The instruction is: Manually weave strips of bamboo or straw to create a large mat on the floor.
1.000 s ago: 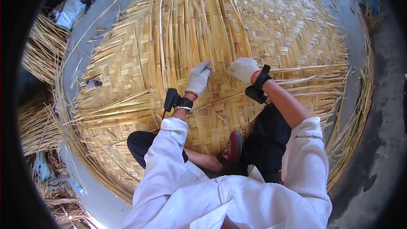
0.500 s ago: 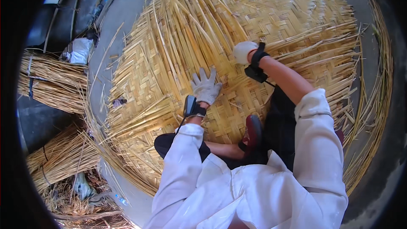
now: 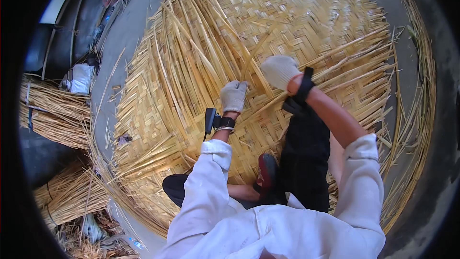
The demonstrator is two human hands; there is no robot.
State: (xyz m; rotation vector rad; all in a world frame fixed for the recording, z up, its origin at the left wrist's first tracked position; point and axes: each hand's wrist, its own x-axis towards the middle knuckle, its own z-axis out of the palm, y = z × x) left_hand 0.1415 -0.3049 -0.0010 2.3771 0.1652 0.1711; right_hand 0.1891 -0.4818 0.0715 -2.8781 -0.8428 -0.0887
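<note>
My left hand, in a pale knitted glove, is closed at the middle of a woven reed mat. From its fingertips a flattened reed strip slants up and to the right, bent off the mat. My right hand, gloved too, is curled just to the right and a little farther away. Its palm side faces down, so whatever its fingers grip is hidden. Loose long reed strips fan out beyond my left hand, while others run off to the right.
I sit on the mat, with a dark red shoe on it. Reed bundles lie at the left beside a silvery packet. Long loose stalks curve along the right edge on the grey floor.
My left hand has gone from spread flat on the mat to closed around a strip. My right hand has turned slightly, and my legs have shifted. The whole view has moved a little.
</note>
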